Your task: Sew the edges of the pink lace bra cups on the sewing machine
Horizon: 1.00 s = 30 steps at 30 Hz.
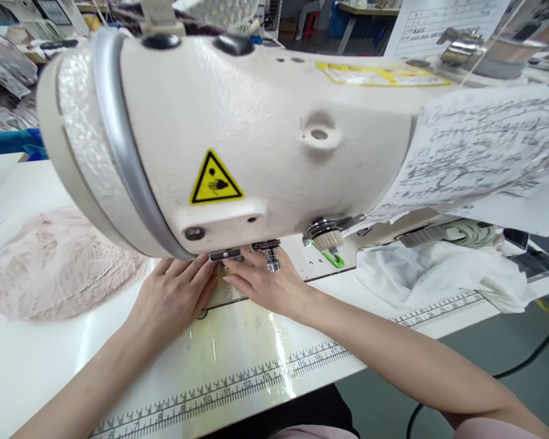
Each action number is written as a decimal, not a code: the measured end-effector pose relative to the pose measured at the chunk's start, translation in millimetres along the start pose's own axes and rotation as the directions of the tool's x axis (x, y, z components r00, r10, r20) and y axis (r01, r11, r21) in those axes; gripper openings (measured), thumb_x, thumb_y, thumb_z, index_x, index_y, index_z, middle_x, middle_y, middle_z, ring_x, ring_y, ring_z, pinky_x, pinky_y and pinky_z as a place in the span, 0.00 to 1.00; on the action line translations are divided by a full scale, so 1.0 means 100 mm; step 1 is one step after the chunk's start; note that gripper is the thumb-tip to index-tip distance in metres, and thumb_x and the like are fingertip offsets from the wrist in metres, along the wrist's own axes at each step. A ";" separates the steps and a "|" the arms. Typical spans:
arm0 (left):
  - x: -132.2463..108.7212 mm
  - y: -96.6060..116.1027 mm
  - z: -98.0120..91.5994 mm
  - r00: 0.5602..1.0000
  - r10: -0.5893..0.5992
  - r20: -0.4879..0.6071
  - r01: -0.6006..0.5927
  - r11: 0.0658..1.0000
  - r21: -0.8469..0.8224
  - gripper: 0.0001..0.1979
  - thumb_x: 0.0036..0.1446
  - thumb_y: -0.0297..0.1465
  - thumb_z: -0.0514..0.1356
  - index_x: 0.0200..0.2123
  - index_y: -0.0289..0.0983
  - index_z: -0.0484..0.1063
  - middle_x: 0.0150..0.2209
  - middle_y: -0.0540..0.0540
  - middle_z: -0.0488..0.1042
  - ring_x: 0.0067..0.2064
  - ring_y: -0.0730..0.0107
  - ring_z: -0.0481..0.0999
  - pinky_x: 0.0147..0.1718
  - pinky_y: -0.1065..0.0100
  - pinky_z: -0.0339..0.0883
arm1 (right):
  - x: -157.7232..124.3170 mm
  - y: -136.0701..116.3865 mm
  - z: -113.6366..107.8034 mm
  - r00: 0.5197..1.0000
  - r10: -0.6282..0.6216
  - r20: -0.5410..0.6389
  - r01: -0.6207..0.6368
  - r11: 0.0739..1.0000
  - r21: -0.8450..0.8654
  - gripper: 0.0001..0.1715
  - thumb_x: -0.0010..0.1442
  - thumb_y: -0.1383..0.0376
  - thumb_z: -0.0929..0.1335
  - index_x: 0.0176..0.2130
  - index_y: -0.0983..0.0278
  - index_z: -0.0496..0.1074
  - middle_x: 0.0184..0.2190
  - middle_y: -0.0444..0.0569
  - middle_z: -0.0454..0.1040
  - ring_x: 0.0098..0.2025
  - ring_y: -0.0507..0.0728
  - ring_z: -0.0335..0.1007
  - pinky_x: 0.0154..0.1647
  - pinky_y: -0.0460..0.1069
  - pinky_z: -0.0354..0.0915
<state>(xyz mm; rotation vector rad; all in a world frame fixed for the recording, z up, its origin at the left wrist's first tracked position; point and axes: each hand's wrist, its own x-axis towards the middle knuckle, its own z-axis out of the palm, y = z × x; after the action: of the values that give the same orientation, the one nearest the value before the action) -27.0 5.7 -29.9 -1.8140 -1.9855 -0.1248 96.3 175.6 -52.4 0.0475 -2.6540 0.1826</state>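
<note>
A white sewing machine (274, 140) fills the upper middle of the head view, its head hanging over both hands. My left hand (176, 292) lies flat on the bed just left of the needle area, fingers stretched forward and their tips hidden under the machine head. Right of the needle area is my right hand (269, 283), fingers extended and thumb apart, partly covered by the head and a small metal knob (273, 262). Pale pink lace fabric (64, 262) is spread left of my left hand. Whether any cloth is under the fingertips is hidden.
A printed ruler tape (229, 390) runs along the front edge of the white table (36, 366). White cloth (439, 274) lies at the right, near a green thread snipper (332, 256). Handwritten paper (480, 146) hangs on the machine arm. A black cable (531, 353) crosses the lower right.
</note>
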 end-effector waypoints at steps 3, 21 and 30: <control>0.01 0.01 0.00 1.000 -0.015 0.001 0.015 1.000 -0.005 0.18 0.65 0.32 0.53 0.54 0.30 0.70 0.45 0.39 0.79 0.38 0.57 0.77 0.41 0.57 0.65 | 0.01 0.00 0.00 0.999 0.004 0.035 -0.005 1.000 0.011 0.21 0.69 0.55 0.61 0.55 0.62 0.70 0.47 0.51 0.78 0.48 0.58 0.73 0.61 0.59 0.56; -0.01 0.03 0.01 0.998 -0.049 0.046 0.051 0.998 -0.029 0.20 0.66 0.33 0.52 0.57 0.32 0.67 0.47 0.38 0.78 0.42 0.55 0.77 0.44 0.55 0.66 | 0.00 -0.03 -0.03 0.996 0.005 0.091 -0.002 0.999 -0.041 0.23 0.67 0.56 0.63 0.59 0.60 0.67 0.50 0.54 0.75 0.47 0.60 0.72 0.52 0.56 0.63; 0.01 0.04 0.00 0.996 -0.058 0.063 0.058 0.998 -0.003 0.18 0.66 0.33 0.50 0.52 0.30 0.71 0.40 0.40 0.79 0.38 0.58 0.77 0.40 0.57 0.68 | -0.02 -0.04 -0.06 0.996 0.010 0.090 -0.003 0.997 -0.082 0.23 0.68 0.57 0.62 0.58 0.60 0.67 0.48 0.54 0.76 0.40 0.57 0.73 0.46 0.54 0.66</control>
<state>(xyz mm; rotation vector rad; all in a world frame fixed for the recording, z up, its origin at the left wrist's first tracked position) -23.5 6.6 -30.0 -1.7843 -2.0841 -0.0910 101.3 172.3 -47.8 0.0207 -2.7495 0.0752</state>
